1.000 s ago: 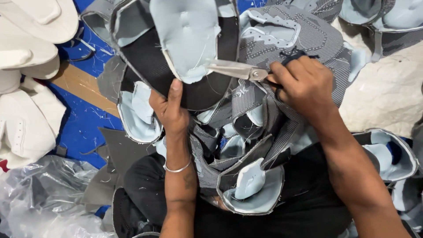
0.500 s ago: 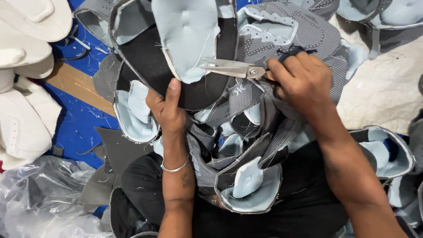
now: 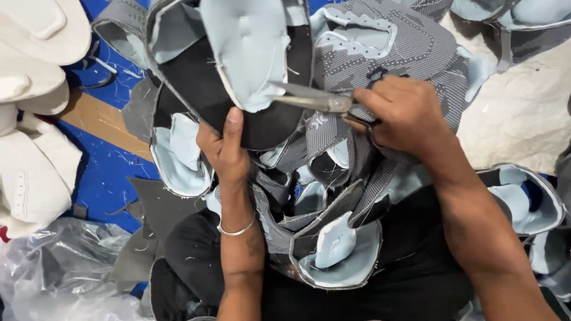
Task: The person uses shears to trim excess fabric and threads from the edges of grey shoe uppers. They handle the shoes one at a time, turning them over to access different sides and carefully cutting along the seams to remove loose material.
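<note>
The fingers of the right hand [image 3: 404, 113] are curled tight through the handles of a pair of metal scissors [image 3: 309, 98], whose blades point left and meet the lower edge of the pale blue padded tongue [image 3: 253, 53] of a shoe upper [image 3: 238, 101]. The left hand [image 3: 223, 148] grips that same upper from below, thumb pressed flat on its black lining and the other fingers hidden behind it, a thin silver bangle [image 3: 237, 229] on the wrist. Against the pictures from a moment earlier, the scissor tips have crept leftward along the tongue's edge and the upper has been tipped a little toward the blades; the left grip has hardly shifted. That reads as trimming in progress, the loose threads along the seam being snipped, though the cut itself is too small to make out. Below the hands, more grey knit uppers with pale blue padding [image 3: 333, 249] lie heaped on the person's lap, which is clothed in black. Further out, further uppers lie at the right edge, white moulded shoe parts [image 3: 35, 89] are stacked to the left, crumpled clear plastic sheeting [image 3: 53, 273] fills the lower left corner, and a blue floor [image 3: 104, 172] with a strip of brown cardboard [image 3: 101, 122] shows between them. A pale cloth [image 3: 517, 113] covers the ground to the right.
</note>
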